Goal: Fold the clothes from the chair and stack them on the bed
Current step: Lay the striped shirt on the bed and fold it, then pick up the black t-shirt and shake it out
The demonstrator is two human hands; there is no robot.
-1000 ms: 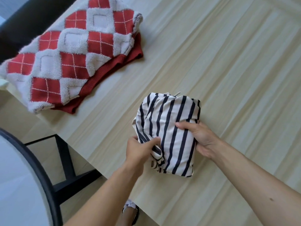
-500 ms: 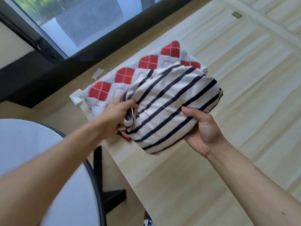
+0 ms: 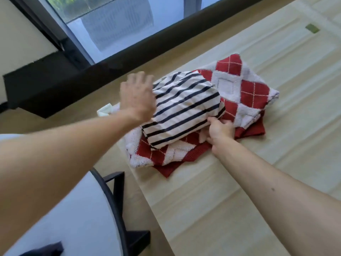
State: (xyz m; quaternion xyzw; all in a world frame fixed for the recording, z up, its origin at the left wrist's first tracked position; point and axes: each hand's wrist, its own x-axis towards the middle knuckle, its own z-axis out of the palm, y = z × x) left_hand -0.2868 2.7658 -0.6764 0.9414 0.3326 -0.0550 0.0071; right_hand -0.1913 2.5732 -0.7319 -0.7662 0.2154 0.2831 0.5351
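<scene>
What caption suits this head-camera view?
Folded striped shirt set atop red argyle sweater; right hand at its edge.

Dark-framed window (image 3: 110, 21), round white table (image 3: 70, 218), tan floor (image 3: 77, 115)

folded shirt (image 3: 184, 108) atop sweater (image 3: 245, 89), sweater on bed (image 3: 276, 163)

Bare bed (image 3: 230, 209) lies open right of and before the stacked sweater (image 3: 245, 93); the chair (image 3: 103, 200) crowds the left.
</scene>
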